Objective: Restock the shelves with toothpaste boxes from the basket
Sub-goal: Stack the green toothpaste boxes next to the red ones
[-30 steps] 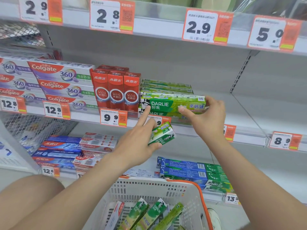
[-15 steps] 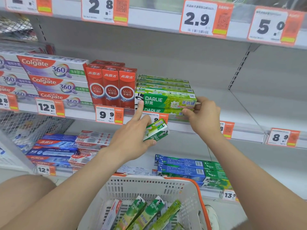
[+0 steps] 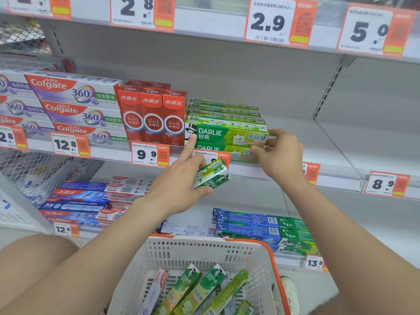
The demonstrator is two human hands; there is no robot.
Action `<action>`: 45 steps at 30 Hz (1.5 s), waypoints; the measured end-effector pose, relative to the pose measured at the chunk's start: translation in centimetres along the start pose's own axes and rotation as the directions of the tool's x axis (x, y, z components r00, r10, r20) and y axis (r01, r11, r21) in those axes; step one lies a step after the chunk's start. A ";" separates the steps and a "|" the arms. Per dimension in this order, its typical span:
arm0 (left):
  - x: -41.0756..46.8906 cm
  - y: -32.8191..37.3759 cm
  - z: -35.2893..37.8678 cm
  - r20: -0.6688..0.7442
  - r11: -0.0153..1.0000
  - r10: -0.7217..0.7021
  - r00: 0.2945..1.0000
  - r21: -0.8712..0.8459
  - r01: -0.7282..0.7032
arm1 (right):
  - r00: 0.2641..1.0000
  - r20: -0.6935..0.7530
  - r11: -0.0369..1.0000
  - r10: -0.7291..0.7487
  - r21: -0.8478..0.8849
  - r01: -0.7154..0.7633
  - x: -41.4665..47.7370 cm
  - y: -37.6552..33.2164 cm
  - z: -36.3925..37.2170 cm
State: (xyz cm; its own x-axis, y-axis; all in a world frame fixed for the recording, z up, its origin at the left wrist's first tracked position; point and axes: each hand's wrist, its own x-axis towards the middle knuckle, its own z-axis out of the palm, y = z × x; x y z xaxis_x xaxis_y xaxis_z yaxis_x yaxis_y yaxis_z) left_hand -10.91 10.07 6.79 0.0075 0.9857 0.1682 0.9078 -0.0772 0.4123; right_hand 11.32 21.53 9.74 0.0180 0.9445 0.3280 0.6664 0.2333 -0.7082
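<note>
Head view: left hand [image 3: 179, 185] clamped on a spare Darlie box [image 3: 211, 175] below the shelf edge [image 3: 272, 172], forefinger steadying the stack; right hand [image 3: 280, 153] pinching the top Darlie box [image 3: 229, 135], probably squaring it. More in basket [image 3: 254, 253].

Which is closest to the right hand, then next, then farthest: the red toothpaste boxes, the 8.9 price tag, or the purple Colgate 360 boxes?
From the right hand:
1. 8.9 price tag, on the shelf edge to its right.
2. Red toothpaste boxes, left of the green stack.
3. Purple Colgate 360 boxes, far left.
</note>
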 end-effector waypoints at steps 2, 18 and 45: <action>-0.3 0.2 -0.3 -0.029 0.999 0.016 0.999 -0.040 -0.017 | 0.985 -0.125 0.993 -0.119 -0.039 0.115 -1.0 -0.9 -0.6; -2.7 2.0 -4.6 0.142 0.748 -0.050 0.989 -0.651 0.131 | 0.885 0.428 0.599 -0.185 0.762 -0.244 -4.5 -4.0 -4.5; -3.5 2.0 -3.6 -0.535 0.978 0.051 0.843 -0.146 -0.152 | 0.925 0.378 0.425 0.041 0.831 -0.358 -5.4 -5.4 -2.5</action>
State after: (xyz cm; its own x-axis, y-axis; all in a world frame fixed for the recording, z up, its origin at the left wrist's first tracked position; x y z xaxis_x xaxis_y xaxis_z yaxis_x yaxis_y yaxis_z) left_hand -10.62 5.95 10.26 -0.1715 0.7474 0.6418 0.8253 -0.2469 0.5079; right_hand 9.43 14.59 13.36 -0.2377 0.9706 0.0382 -0.3431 -0.0472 -0.9381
